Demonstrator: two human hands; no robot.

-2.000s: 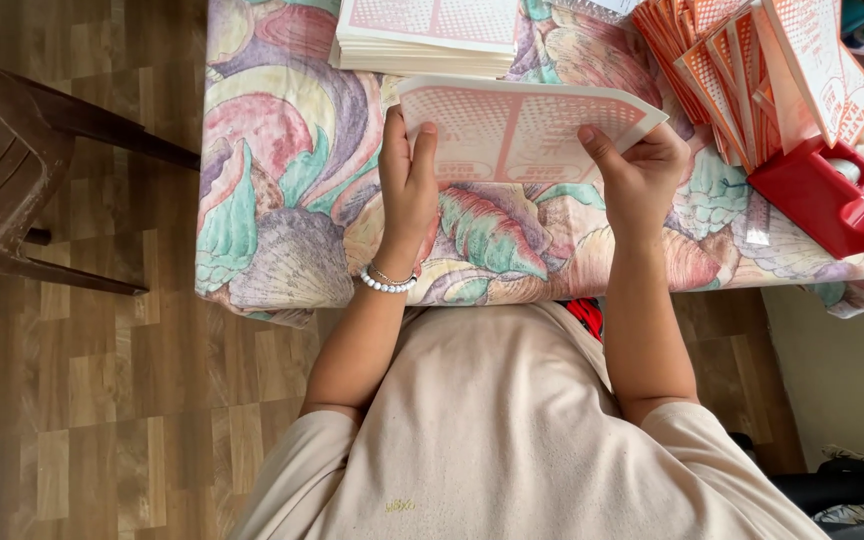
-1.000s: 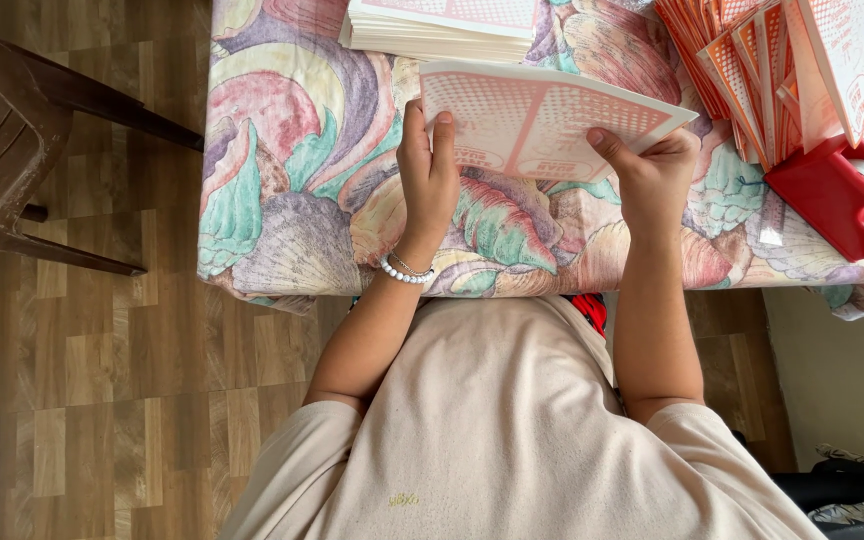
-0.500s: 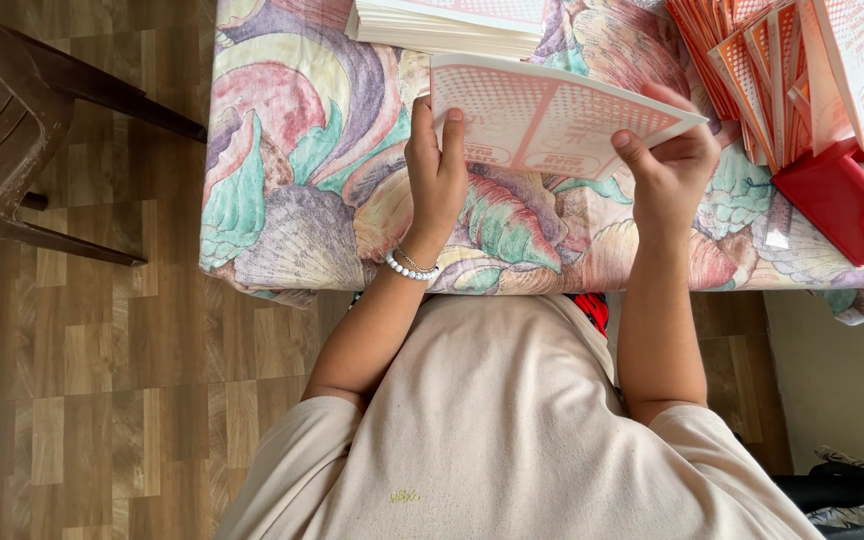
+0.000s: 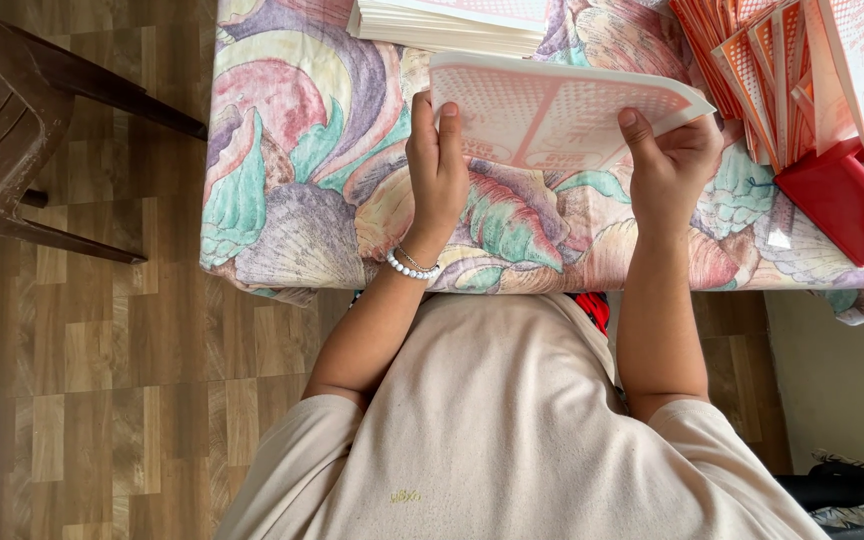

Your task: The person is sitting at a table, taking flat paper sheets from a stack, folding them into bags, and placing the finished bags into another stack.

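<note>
I hold a flat pink-and-white printed card sheet (image 4: 552, 115) with both hands above the table's near edge. My left hand (image 4: 437, 170), with a white bead bracelet at the wrist, grips its left end, thumb on top. My right hand (image 4: 670, 165) pinches its right end. The sheet is slightly bowed and has a crease down its middle. Under it lies the table with a colourful leaf-pattern cloth (image 4: 292, 170).
A stack of flat white-and-pink sheets (image 4: 452, 20) lies at the far edge of the table. Folded orange-pink cartons (image 4: 782, 70) stand at the right beside a red plastic container (image 4: 847, 205). A brown chair (image 4: 12, 120) stands on the wood floor at left.
The sheet has stayed in both hands and has tilted a little. Both hands shifted slightly right along with the view.
</note>
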